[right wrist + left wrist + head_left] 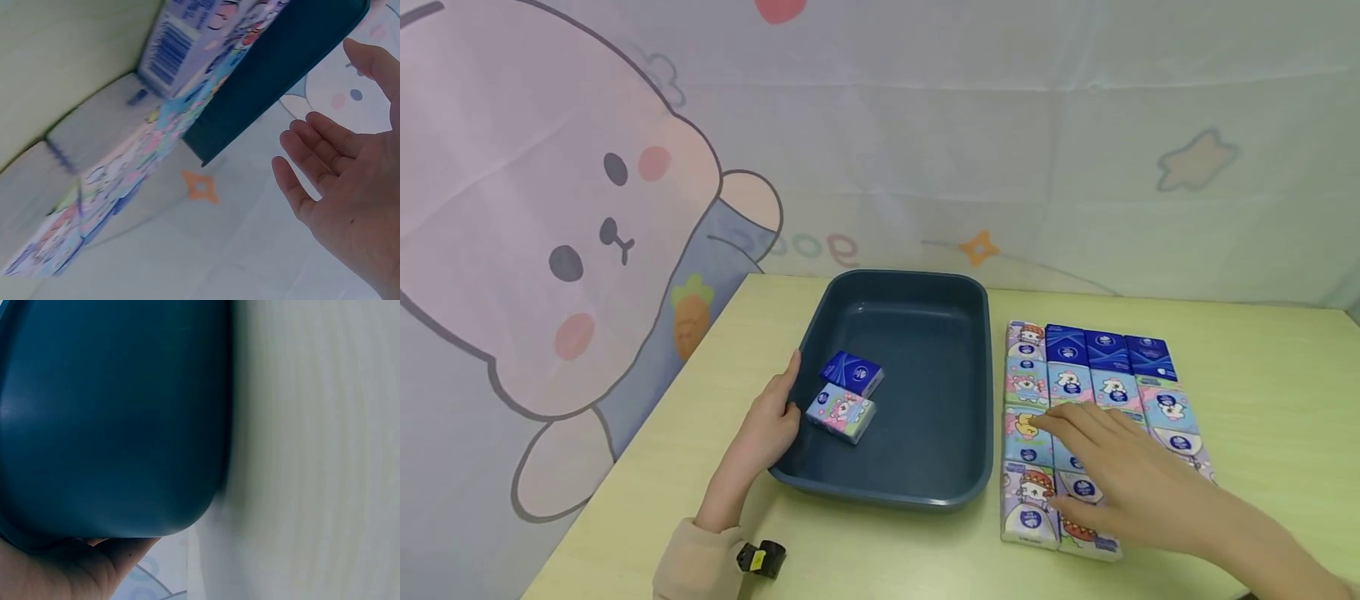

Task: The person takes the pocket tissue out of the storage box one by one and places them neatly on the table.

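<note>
my right hand (1112,467), fingers straight and spread, hovers over the tissue packs (1078,392) at lower right of the frame, their block running long toward the wall. my left hand (771,425) grips the blue bin (955,492) rim, left of centre.

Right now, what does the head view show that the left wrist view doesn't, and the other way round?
Only the head view shows the two tissue packs lying inside the tray, the block of tissue packs on the table to its right, and the right hand spread open over that block. Only the left wrist view shows the tray's outer wall up close. Both show the blue tray, the left hand at its rim, and the pale table.
</note>
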`<state>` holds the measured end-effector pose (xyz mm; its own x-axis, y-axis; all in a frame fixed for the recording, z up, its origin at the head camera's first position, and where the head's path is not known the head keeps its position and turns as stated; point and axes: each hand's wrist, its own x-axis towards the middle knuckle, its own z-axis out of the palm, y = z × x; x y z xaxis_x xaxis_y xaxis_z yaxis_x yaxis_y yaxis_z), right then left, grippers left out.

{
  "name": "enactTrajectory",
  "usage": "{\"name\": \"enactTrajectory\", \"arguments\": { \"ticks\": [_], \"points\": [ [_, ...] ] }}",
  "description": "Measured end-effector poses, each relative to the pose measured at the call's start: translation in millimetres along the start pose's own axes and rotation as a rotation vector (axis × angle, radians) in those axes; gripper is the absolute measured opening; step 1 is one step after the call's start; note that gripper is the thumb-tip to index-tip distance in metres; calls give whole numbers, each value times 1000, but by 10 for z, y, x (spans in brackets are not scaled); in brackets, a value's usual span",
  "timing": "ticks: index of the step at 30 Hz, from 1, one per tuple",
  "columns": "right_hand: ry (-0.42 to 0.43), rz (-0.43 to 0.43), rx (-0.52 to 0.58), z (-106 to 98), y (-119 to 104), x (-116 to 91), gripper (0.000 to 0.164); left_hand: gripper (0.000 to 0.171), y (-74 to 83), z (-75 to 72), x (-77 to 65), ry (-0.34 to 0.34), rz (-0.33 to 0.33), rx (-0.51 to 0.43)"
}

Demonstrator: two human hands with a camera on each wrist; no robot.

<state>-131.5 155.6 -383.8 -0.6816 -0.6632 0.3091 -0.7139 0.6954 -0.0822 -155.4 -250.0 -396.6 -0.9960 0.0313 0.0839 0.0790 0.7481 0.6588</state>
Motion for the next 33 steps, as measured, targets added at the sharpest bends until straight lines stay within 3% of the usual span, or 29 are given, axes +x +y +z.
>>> {"name": "enactTrajectory", "arguments": {
  "ticks": [6, 14, 25, 33],
  "points": [
    [-4, -33, 9, -38, -78, 152, 66, 68, -7, -2, 0, 0, 3, 5],
    [-46, -97, 63, -123, -177, 376, 74, 67, -8, -1, 4, -6, -6, -1],
    [-72, -199, 50, -122, -271, 680, 74, 67, -34, 5, 19, 1, -3, 7],
    [-124, -218, 56, -125, -372, 928, 74, 67, -10, 15, -5, 29, 37, 13]
  ]
}}
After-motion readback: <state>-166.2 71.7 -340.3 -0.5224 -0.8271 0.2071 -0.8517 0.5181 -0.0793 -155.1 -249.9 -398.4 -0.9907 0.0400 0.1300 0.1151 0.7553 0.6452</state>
